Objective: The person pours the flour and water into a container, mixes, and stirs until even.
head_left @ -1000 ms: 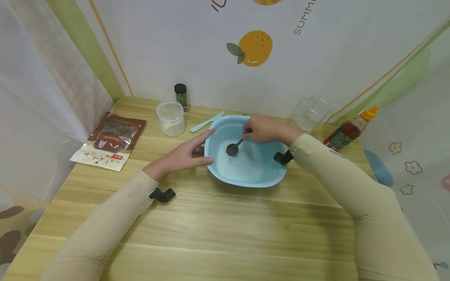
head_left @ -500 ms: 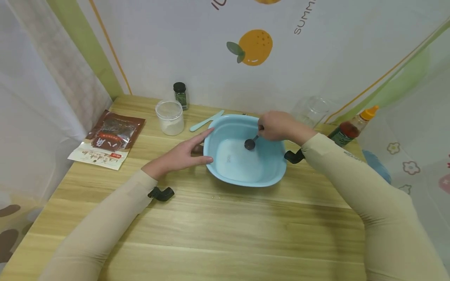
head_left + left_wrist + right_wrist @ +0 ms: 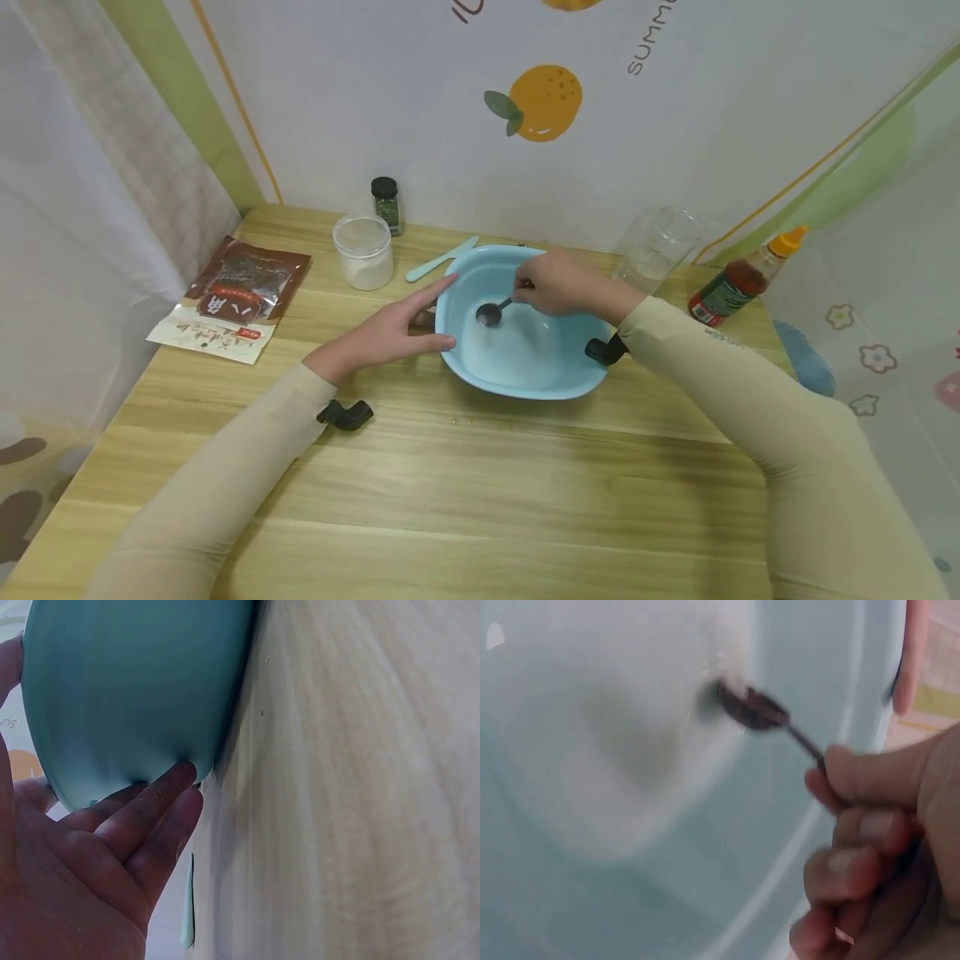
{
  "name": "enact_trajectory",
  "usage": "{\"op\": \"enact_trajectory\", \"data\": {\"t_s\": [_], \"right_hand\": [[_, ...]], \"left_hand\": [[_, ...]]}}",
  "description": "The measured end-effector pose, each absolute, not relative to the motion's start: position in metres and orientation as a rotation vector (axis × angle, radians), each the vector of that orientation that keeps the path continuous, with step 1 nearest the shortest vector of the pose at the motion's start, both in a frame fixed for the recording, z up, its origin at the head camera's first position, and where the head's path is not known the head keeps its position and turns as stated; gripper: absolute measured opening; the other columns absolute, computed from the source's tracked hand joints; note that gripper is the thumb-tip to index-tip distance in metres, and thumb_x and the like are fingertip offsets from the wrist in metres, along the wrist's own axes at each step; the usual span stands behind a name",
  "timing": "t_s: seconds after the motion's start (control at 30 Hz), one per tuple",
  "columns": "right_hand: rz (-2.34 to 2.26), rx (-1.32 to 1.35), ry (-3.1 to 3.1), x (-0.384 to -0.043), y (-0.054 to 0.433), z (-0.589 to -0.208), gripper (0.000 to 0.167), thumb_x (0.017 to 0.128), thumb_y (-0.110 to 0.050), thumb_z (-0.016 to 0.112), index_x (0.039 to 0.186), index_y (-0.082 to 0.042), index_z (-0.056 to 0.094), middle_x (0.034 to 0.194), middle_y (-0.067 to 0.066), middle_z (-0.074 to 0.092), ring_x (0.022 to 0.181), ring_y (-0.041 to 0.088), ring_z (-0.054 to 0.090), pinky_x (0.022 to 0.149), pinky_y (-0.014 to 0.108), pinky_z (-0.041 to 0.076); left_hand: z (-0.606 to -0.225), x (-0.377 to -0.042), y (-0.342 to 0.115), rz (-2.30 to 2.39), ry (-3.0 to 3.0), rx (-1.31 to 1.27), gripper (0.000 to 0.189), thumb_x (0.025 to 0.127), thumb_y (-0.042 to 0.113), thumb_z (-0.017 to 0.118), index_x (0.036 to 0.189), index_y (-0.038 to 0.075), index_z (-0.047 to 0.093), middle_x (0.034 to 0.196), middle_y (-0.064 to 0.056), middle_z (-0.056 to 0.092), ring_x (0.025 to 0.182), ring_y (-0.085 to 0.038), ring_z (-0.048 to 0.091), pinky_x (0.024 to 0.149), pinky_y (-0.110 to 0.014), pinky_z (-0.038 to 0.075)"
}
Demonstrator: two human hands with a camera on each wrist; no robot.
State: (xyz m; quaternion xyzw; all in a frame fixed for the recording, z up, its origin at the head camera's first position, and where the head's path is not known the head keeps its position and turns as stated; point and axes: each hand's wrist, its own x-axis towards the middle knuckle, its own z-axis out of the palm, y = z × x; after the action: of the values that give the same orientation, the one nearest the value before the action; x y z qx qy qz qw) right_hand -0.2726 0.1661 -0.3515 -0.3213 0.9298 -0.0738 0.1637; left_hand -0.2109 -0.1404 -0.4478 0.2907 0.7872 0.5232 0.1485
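A light blue basin [image 3: 525,387] stands on the wooden table, and a thin whitish layer seems to cover its bottom. My left hand [image 3: 386,335] rests spread against the basin's left side. Its thumb and index finger reach the rim, while the other fingers touch the outer wall, as the left wrist view shows. Over the basin, my right hand [image 3: 562,283] pinches the thin handle of a small dark spoon [image 3: 489,314] between thumb and fingers. In the right wrist view the spoon's round bowl [image 3: 754,707] is low inside the basin, and part of the handle is hidden by the fingers.
Behind the basin lies a pale green spreader [image 3: 441,259]. A clear tub of white powder [image 3: 364,254] and a black-capped spice jar [image 3: 386,205] stand left of it. A brown packet [image 3: 236,296] lies far left. A clear glass [image 3: 660,246] and red sauce bottle [image 3: 738,283] stand right.
My right hand moved the spoon right and back across the basin, then left and forward again to near its left inner side. The left hand has stayed on the basin.
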Motion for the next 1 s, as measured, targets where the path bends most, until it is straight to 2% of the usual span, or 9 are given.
{"op": "enact_trajectory", "data": {"t_s": [0.27, 0.4, 0.57, 0.7, 0.87, 1.0], "right_hand": [[-0.218, -1.07, 2.423, -0.265, 0.181, -0.345, 0.017, 0.107, -0.018, 0.076, 0.094, -0.01, 0.082, 0.083, -0.003, 0.072, 0.074, 0.015, 0.058, 0.072, 0.036, 0.05], [-0.123, -0.996, 2.412, -0.274, 0.195, -0.339, 0.018, 0.105, -0.015, 0.073, 0.088, -0.009, 0.079, 0.081, -0.001, 0.069, 0.074, 0.016, 0.057, 0.072, 0.035, 0.05], [-0.003, -0.898, 2.532, -0.284, 0.204, -0.332, 0.02, 0.103, -0.013, 0.068, 0.086, -0.008, 0.077, 0.077, 0.001, 0.065, 0.07, 0.018, 0.055, 0.066, 0.034, 0.047], [0.028, -0.842, 2.65, -0.289, 0.2, -0.331, 0.026, 0.106, -0.015, 0.065, 0.082, -0.008, 0.07, 0.075, 0.003, 0.059, 0.069, 0.02, 0.052, 0.066, 0.037, 0.045], [-0.061, -0.83, 2.717, -0.29, 0.187, -0.34, 0.021, 0.11, -0.02, 0.067, 0.094, -0.008, 0.075, 0.089, 0.005, 0.07, 0.079, 0.024, 0.061, 0.074, 0.042, 0.053], [-0.144, -0.894, 2.695, -0.285, 0.176, -0.347, 0.021, 0.111, -0.022, 0.068, 0.103, -0.007, 0.08, 0.095, 0.005, 0.075, 0.083, 0.024, 0.064, 0.076, 0.042, 0.056]], "left_hand": [[-0.446, -0.212, -0.141, 1.494, 2.277, 0.84, 0.102, 0.104, 0.028, 0.083, 0.181, 0.029, 0.017, 0.17, -0.018, 0.048, 0.134, -0.034, 0.07, 0.118, -0.058, 0.052], [-0.446, -0.212, -0.142, 1.488, 2.278, 0.834, 0.101, 0.104, 0.027, 0.083, 0.181, 0.029, 0.017, 0.172, -0.017, 0.046, 0.134, -0.034, 0.07, 0.117, -0.057, 0.053], [-0.446, -0.212, -0.141, 1.487, 2.278, 0.83, 0.101, 0.104, 0.026, 0.083, 0.181, 0.029, 0.016, 0.172, -0.017, 0.046, 0.134, -0.034, 0.07, 0.117, -0.057, 0.054], [-0.446, -0.212, -0.14, 1.491, 2.275, 0.831, 0.102, 0.104, 0.025, 0.083, 0.181, 0.029, 0.016, 0.173, -0.018, 0.045, 0.135, -0.035, 0.069, 0.117, -0.057, 0.053], [-0.448, -0.211, -0.139, 1.495, 2.275, 0.832, 0.102, 0.104, 0.026, 0.083, 0.181, 0.03, 0.017, 0.174, -0.017, 0.044, 0.136, -0.035, 0.069, 0.118, -0.057, 0.053], [-0.449, -0.211, -0.139, 1.504, 2.272, 0.833, 0.102, 0.104, 0.025, 0.083, 0.181, 0.03, 0.017, 0.173, -0.017, 0.045, 0.135, -0.034, 0.07, 0.118, -0.058, 0.052]]}}
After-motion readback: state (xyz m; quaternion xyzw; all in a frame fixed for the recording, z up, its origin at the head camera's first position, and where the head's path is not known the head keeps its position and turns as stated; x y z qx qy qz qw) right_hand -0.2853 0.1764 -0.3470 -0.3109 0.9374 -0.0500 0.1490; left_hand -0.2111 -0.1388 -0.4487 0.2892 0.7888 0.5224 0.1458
